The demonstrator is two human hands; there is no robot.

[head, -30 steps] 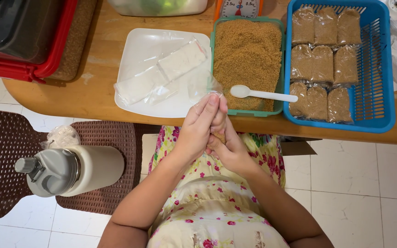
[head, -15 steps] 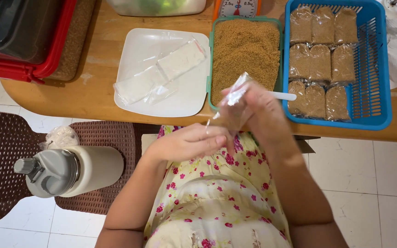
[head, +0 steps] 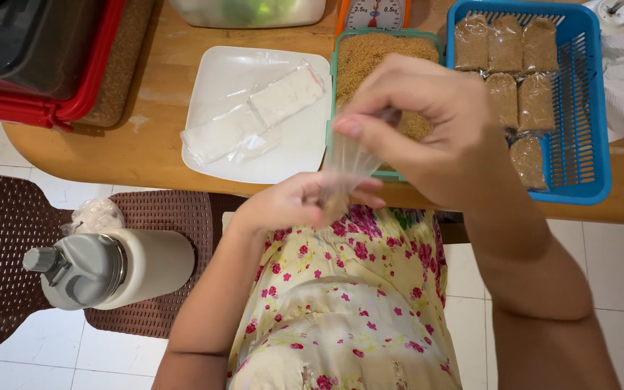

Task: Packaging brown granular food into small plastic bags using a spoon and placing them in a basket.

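Beyond the raised grip lie the wooden table, blue basket of filled packets and green tray of brown granules; the right hand pinches a small clear plastic bag's top, the left hand pinches its bottom, seemingly opening it, which calls for parting its mouth.

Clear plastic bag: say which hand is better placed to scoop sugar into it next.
Right, probably. The right hand pinches the clear plastic bag directly over the brown-sugar tub; the left hand holds its bottom, lower.
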